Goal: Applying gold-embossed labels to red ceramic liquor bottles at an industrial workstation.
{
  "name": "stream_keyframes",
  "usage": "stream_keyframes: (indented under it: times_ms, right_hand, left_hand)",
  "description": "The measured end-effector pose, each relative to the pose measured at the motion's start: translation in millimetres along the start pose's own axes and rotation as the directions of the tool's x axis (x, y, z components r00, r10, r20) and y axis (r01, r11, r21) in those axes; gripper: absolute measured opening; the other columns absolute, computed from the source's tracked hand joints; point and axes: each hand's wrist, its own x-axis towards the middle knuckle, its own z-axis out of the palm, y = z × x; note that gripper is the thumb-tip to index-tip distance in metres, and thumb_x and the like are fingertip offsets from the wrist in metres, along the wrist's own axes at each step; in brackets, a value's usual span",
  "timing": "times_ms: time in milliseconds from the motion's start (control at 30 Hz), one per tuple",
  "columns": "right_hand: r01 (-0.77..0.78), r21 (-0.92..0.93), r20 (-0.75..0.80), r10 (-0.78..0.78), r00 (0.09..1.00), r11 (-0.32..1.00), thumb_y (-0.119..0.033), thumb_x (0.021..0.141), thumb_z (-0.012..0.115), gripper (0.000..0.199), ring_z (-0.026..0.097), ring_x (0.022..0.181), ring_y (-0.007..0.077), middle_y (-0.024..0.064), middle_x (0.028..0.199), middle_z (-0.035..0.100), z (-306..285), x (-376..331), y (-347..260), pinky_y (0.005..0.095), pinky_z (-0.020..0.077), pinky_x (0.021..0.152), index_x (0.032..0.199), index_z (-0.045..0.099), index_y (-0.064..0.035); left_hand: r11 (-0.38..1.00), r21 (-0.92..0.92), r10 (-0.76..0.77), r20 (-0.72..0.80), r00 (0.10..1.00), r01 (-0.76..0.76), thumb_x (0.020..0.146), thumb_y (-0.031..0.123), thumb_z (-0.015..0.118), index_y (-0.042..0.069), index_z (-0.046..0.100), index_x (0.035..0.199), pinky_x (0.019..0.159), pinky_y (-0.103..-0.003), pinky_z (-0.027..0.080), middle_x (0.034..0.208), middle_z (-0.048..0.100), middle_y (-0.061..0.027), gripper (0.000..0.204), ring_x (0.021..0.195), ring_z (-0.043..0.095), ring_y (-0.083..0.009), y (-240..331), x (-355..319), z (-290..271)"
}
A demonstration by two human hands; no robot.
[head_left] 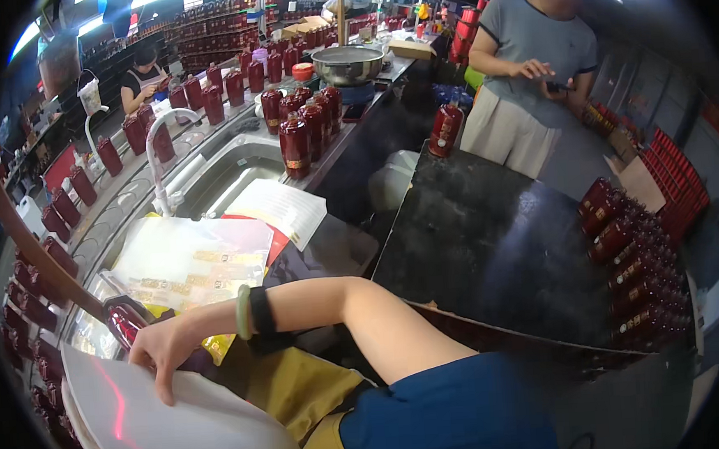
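My right hand (157,352) reaches across my body to the left and grips the rim of a white rounded tub (166,434), thumb lying on its surface. The wrist carries a pale green bangle (243,312) and a black band. Just beyond the fingers lies a dark red bottle (122,321), next to plastic-wrapped sheets of yellow labels (189,264). My left hand is out of sight.
A steel sink (224,171) with a white tap (161,138) lies ahead, with dark red bottles (304,121) standing along it and a metal bowl (348,60) behind. A black table (492,241) on the right holds rows of bottles (634,265). One person (531,74) stands beyond it, and another sits far left.
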Motion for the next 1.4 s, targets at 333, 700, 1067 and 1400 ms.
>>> stream_keyframes:
  times_ms: [333, 700, 1067, 1400]
  right_hand:
    - [0.151, 0.090, 0.243, -0.168, 0.955, 0.985, -0.018, 0.063, 0.094, 0.090, 0.064, 0.115, 0.0212, 0.0122, 0.123, 0.067, 24.8, 42.5, -18.0, 0.0345, 0.0502, 0.096, 0.142, 0.051, -0.0035]
    - [0.087, -0.201, -0.113, -0.112, 0.987, 0.976, -0.030, 0.063, 0.096, 0.052, 0.073, 0.082, 0.0154, 0.0085, 0.092, 0.078, -38.7, -32.3, -94.9, 0.0303, 0.0580, 0.073, 0.100, 0.078, -0.0001]
    - [0.178, -0.916, -0.135, -0.694, 0.707, 0.360, -0.010, 0.071, 0.090, 0.022, 0.055, 0.084, 0.0156, 0.0004, 0.085, 0.067, -146.4, -54.0, -143.7, 0.0317, 0.0463, 0.078, 0.088, 0.078, -0.0041]
    - [-0.150, -0.984, -0.180, -0.542, 0.821, 0.100, -0.024, 0.077, 0.082, 0.021, 0.063, 0.090, 0.0244, 0.0035, 0.091, 0.071, -230.3, -43.5, -115.9, 0.0384, 0.0533, 0.078, 0.093, 0.077, -0.0130]
  left_hand:
    - [0.974, -0.178, 0.137, -0.023, 0.990, -0.139, 0.081, 0.017, 0.090, 0.011, 0.045, 0.074, 0.047, -0.025, 0.038, 0.059, 0.060, 0.0013, 0.045, 0.047, 0.057, -0.0070, 76.9, 101.8, 34.3]
    - [0.700, 0.690, -0.168, 0.409, 0.897, -0.184, 0.088, 0.064, 0.068, -0.005, 0.056, 0.126, 0.060, -0.041, 0.055, 0.093, 0.069, -0.0137, 0.080, 0.067, 0.065, -0.0301, 145.6, 34.3, -43.2]
    - [0.423, 0.673, -0.429, -0.441, 0.788, 0.607, 0.081, 0.040, 0.086, -0.001, 0.062, 0.133, 0.103, -0.044, 0.049, 0.129, 0.068, -0.0227, 0.071, 0.123, 0.065, -0.0324, -8.1, 50.7, 17.9]
    - [0.554, 0.286, -0.632, -0.466, 0.619, 0.782, 0.081, 0.010, 0.085, 0.001, 0.032, 0.158, 0.100, -0.039, 0.053, 0.138, 0.063, -0.0199, 0.093, 0.122, 0.066, -0.0319, -158.3, 35.6, 23.2]
